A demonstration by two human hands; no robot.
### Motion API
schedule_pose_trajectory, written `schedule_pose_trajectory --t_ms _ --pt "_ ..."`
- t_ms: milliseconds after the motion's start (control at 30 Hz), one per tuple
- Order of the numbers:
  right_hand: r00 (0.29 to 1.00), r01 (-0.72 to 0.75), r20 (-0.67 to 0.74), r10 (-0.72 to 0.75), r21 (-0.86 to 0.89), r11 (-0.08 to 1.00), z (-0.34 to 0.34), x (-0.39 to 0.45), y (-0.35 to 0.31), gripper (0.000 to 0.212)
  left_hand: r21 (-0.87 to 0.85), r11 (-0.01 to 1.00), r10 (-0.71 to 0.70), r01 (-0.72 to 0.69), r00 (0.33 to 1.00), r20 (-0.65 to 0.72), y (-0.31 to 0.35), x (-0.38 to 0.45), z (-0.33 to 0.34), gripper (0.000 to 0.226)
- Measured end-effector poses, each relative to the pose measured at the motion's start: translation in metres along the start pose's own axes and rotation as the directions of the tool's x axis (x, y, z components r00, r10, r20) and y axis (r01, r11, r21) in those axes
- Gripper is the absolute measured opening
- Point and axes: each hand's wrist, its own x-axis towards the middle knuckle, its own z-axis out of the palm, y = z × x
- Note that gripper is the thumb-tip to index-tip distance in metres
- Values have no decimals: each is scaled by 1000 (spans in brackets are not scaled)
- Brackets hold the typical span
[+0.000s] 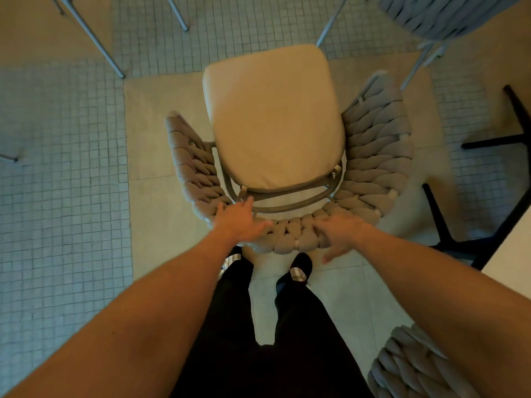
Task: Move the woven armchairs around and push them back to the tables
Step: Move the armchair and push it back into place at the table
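1. Head view, the chair: a woven armchair (287, 156) stands on the floor (63, 196) in the middle of the picture, seen from above and behind; its cream seat cushion (273, 116) faces away from the person, and its thick grey braided backrest (290, 234) curves round the near side and runs up into both arms.
2. Head view, the hands: the left hand (238, 222) lies on the left part of the backrest top with fingers straight and spread — relaxed, not closed round the weave; the right hand (339, 234) is over the right part of the backrest, fingers spread and released, its lower fingers hanging past the near edge; it is blurred, so whether it touches the weave cannot be told.
3. Head view, the person: both bare forearms reach forward from the bottom corners; black trousers (253, 340) and two dark shoes (300, 270) stand just behind the chair, on the pale large tiles.
4. Head view, surroundings: small grey mosaic tiles cover the floor at left and top; a second woven armchair (436, 15) shows in the top right corner, a third (408, 366) in the bottom right corner; a black table base (448, 234) stands at right, beside a pale surface (511, 254) at the right edge; thin metal legs (94, 41) cross the top left.
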Motion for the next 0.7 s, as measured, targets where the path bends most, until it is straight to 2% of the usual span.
schedule_pose_trajectory --t_ms 67,167,267,367,433,500,633,700 --pt "999 -35 20 37 -68 997 0 -8 23 100 57 997 51 -56 995 81 21 -8 12 103" --pt "998 -61 12 64 -174 983 1 -14 48 103 101 991 76 -88 990 121 45 -15 20 108" --pt "996 -92 -7 94 -283 955 -1 -16 65 96 104 987 98 -119 977 187 65 -17 26 110" --pt "992 -116 2 125 -361 925 -1 -14 81 91 117 986 94 -115 980 173 78 -19 31 107" --pt "991 -133 -19 136 -394 910 -1 -13 93 98 132 986 80 -98 988 131 82 -19 35 96" --pt "989 -147 -44 142 -436 888 -3 -12 104 93 134 989 55 -68 993 103 85 -20 36 81" --pt "987 -159 -79 138 -450 879 -6 -10 110 56 161 986 53 -54 999 9 92 -19 39 38" --pt "987 -154 -108 118 -449 880 -3 -10 109 39 185 980 78 -71 996 -34 93 -20 41 32"
